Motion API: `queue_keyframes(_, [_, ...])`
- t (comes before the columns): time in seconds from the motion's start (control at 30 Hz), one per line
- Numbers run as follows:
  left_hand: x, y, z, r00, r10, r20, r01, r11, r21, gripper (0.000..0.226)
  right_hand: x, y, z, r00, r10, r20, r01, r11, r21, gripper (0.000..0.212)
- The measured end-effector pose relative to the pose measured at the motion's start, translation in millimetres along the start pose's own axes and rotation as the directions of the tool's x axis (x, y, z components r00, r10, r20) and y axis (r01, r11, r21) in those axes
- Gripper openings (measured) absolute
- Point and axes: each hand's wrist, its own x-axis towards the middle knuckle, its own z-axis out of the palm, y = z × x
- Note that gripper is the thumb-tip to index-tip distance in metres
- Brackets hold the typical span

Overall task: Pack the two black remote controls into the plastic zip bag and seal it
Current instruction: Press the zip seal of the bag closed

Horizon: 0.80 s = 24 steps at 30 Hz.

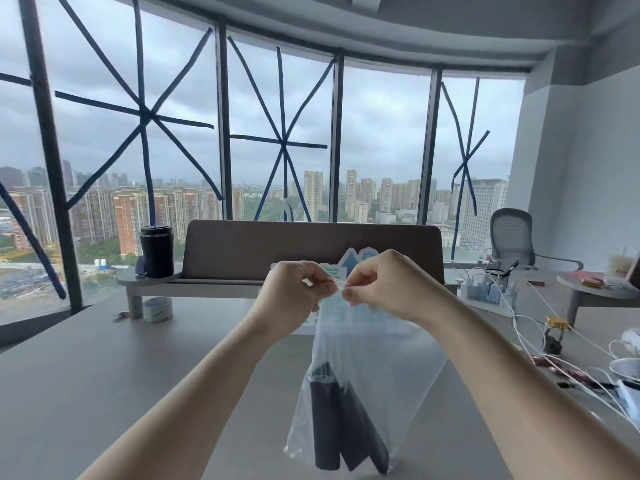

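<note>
1. Sealing is the step in hand: both remotes (pixel 341 424) sit inside the bag (pixel 377 368), dark shapes slumped at its bottom, about 6 o'clock in view, leaning against each other.
2. The bag hangs upright over the bench (pixel 104 375), its lower end near or on the surface; which one, the view won't settle.
3. Left hand (pixel 294 292) and right hand (pixel 384 285) meet at the bag's top edge, dead centre. Each grip is pressed together, pinching the zip strip, thumb against fingers, the two nearly touching.
4. Judgement: the strip looks part-way through closing. The next move calls for running the pinch outward along the strip to each corner, firmly, without letting the film bunch.
5. The bench is plain grey. A tape roll (pixel 157 309) and dark tumbler (pixel 156 251) lie at 10 o'clock; white cables (pixel 540 327) and a small jar (pixel 554 336) clutter 3 o'clock.
6. Beyond, taped windows (pixel 145 116) show a grey city; a mesh chair (pixel 512 237) waits at 2 o'clock.
</note>
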Motion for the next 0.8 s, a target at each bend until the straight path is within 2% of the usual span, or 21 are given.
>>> queue_keyframes(0.1, [0.7,3.5,-0.4,1.000,0.014,0.028,-0.014,1.000,0.002,0.007,1.9,-2.4,-5.3,0.999,0.022,0.045,-0.023,0.999,0.022,0.012])
queue_keyframes(0.3, [0.2,7.7,-1.1,0.999,0.038,0.037,-0.038,0.999,0.002,0.010,4.4,-8.1,-6.1,0.997,0.061,0.045,-0.060,0.998,-0.025,0.020])
queue_keyframes(0.5, [0.0,8.0,-2.6,0.997,0.025,0.072,-0.020,0.998,-0.056,0.023,7.6,-11.2,-3.4,0.995,0.088,0.051,-0.087,0.996,-0.031,0.023])
queue_keyframes(0.67, [3.4,6.3,-5.5,0.998,0.017,0.055,-0.011,0.995,-0.104,0.028,9.9,-15.3,-7.3,0.996,0.064,0.065,-0.060,0.997,-0.051,0.030])
queue_keyframes(0.8, [4.0,3.6,-3.0,0.999,0.035,0.012,-0.034,0.997,-0.075,0.029,9.5,-10.6,-3.7,0.997,0.047,0.059,-0.047,0.999,-0.005,0.027])
